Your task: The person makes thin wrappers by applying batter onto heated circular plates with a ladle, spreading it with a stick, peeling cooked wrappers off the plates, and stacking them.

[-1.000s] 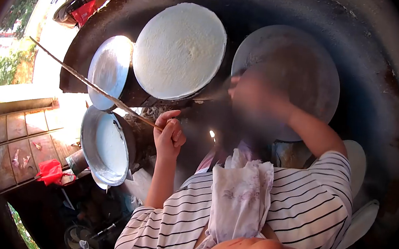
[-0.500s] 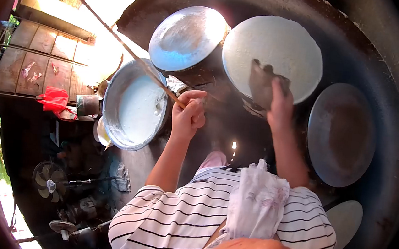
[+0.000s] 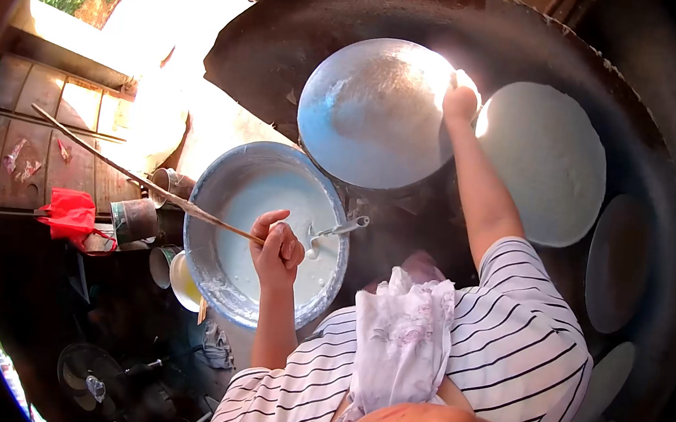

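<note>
Holding a thin stick, left hand is closed around its lower end, forefinger partly extended. Hand is above the right part of a blue-rimmed basin; stick runs up-left across the basin and past its rim. Right hand is at the right edge of a round metal disc; glare washes out the fingertips, can't tell if they're clamped on it. Hands well apart from each other.

Basin contents: white liquid, streaks of it up the inner wall. A ladle sits in it, handle leaning out over the right rim, liquid clinging to the lower part.

Disc: up-right of the basin, bare top, patchy grey with bright and bluish reflections. Just right of it, a round pan covered in a smooth white layer nearly to the edge. Next right, a dark pan, brownish in the middle, in shadow.

Left of basin: a metal can lying tilted, contents can't be made out. Near the basin's lower left, a pale bowl with something yellow inside, partly hidden by the basin. Red bag beside the can.
</note>
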The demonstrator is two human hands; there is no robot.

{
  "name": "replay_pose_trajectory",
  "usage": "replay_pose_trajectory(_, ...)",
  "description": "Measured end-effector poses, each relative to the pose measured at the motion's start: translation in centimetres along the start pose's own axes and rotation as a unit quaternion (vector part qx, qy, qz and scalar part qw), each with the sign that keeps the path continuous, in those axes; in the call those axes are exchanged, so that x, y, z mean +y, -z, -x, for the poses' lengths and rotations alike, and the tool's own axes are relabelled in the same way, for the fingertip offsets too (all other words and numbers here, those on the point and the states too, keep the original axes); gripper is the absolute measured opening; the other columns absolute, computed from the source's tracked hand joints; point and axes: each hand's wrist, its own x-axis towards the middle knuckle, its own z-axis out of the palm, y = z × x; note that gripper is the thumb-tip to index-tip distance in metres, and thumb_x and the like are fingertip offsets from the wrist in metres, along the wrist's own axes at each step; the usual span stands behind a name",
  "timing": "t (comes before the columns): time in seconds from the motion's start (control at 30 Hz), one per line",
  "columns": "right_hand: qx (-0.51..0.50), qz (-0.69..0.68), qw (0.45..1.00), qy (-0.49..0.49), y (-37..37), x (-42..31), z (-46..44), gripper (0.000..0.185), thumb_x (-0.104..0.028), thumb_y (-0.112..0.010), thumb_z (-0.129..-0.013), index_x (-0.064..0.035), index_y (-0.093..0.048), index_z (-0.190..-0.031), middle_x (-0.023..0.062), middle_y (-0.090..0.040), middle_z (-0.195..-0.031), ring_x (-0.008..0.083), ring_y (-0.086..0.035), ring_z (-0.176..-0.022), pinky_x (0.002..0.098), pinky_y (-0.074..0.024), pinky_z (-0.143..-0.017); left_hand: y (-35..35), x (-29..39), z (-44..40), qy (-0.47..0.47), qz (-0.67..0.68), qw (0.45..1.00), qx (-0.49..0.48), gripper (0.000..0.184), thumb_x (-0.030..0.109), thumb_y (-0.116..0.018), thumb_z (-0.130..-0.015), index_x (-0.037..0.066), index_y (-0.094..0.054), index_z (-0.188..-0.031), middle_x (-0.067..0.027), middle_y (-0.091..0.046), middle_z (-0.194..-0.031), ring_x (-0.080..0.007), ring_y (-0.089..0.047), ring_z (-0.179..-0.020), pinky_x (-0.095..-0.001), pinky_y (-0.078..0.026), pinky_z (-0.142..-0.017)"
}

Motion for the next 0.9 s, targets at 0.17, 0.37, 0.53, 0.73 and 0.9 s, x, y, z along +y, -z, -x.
replay_pose_trajectory(0.17, -0.171, 0.016, 0.967, 0.188, -7.9, -7.7, -12.2, 0.043, -0.041, -0.042, -0.090, -0.0083, -0.069, -0.097, 0.0171, -0.065, -0.101, 0.0354, -0.061, -0.095, 0.0457, -0.0439, -0.086, 3.9, -0.7, 1.5, -0.040, -0.027, 0.989, 0.136, 0.024, 0.006, -0.042, -0.092, 0.001, -0.055, -0.111, 0.0000, -0.039, -0.049, -0.0048, -0.026, -0.031, -0.0213, -0.022, -0.029)
replay_pose_trajectory(0.37, -0.263, -0.058, 0.788, 0.553, -12.7, -21.4, 2.6, 0.026, -0.031, -0.059, -0.082, -0.0124, -0.070, -0.097, 0.0124, -0.062, -0.112, 0.0271, -0.052, -0.113, 0.0392, -0.0351, -0.101, 2.6, 0.0, 0.1, -0.027, -0.014, 0.975, 0.222, 0.023, 0.006, -0.041, -0.092, 0.001, -0.056, -0.109, -0.0001, -0.039, -0.049, -0.0055, -0.027, -0.030, -0.0220, -0.023, -0.029)
replay_pose_trajectory(0.53, -0.381, -0.138, 0.606, 0.684, -3.8, -13.5, 15.7, 0.019, -0.019, -0.066, -0.072, -0.0092, -0.067, -0.088, 0.0048, -0.065, -0.106, 0.0212, -0.052, -0.115, 0.0401, -0.0313, -0.106, 0.9, 0.7, -2.0, -0.039, 0.008, 0.983, 0.179, 0.023, 0.006, -0.042, -0.092, 0.000, -0.056, -0.109, -0.0004, -0.040, -0.050, -0.0052, -0.027, -0.031, -0.0213, -0.024, -0.029)
replay_pose_trajectory(0.73, -0.148, -0.144, 0.871, 0.446, 8.3, 3.1, 17.8, 0.025, -0.012, -0.069, -0.072, -0.0111, -0.068, -0.097, 0.0030, -0.066, -0.107, 0.0228, -0.053, -0.115, 0.0392, -0.0305, -0.104, 3.1, 1.0, -2.0, -0.025, -0.014, 0.990, 0.139, 0.021, 0.001, -0.046, -0.089, 0.000, -0.059, -0.105, 0.0010, -0.041, -0.050, -0.0040, -0.026, -0.034, -0.0198, -0.022, -0.030)
replay_pose_trajectory(0.9, 0.041, -0.224, 0.936, 0.268, 6.5, 3.0, 20.0, 0.020, -0.012, -0.063, -0.082, -0.0076, -0.067, -0.101, 0.0053, -0.067, -0.104, 0.0262, -0.055, -0.111, 0.0402, -0.0319, -0.101, 4.4, 0.5, -2.7, 0.061, -0.006, 0.997, -0.035, 0.021, 0.004, -0.042, -0.092, 0.002, -0.059, -0.105, 0.0012, -0.038, -0.050, -0.0038, -0.024, -0.031, -0.0204, -0.020, -0.029)
